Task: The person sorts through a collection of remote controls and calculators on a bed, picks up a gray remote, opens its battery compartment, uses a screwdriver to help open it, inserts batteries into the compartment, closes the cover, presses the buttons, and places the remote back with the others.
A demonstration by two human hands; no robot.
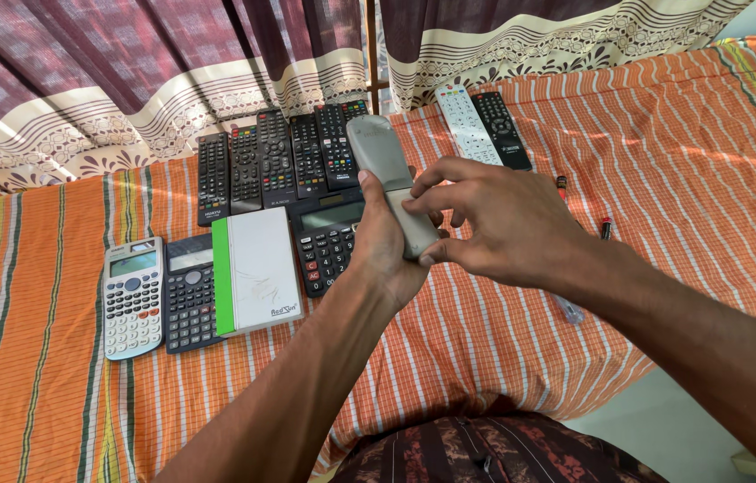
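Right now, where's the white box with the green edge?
In the head view the white box with the green edge lies left of centre on the striped cloth, between the dark calculator and the black desk calculator.

Both hands, left hand point(384, 246) and right hand point(494, 224), grip a grey remote point(387, 174) above calculators point(217, 282).

Sunlit orange striped cloth point(691, 170) covers the table, with maroon patterned curtains point(127, 63) hanging behind.

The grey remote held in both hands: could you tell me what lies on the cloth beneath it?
Beneath the grey remote lies a black desk calculator; its display and left keys show. The left hand and right hand cover its right side, so nothing there can be seen.
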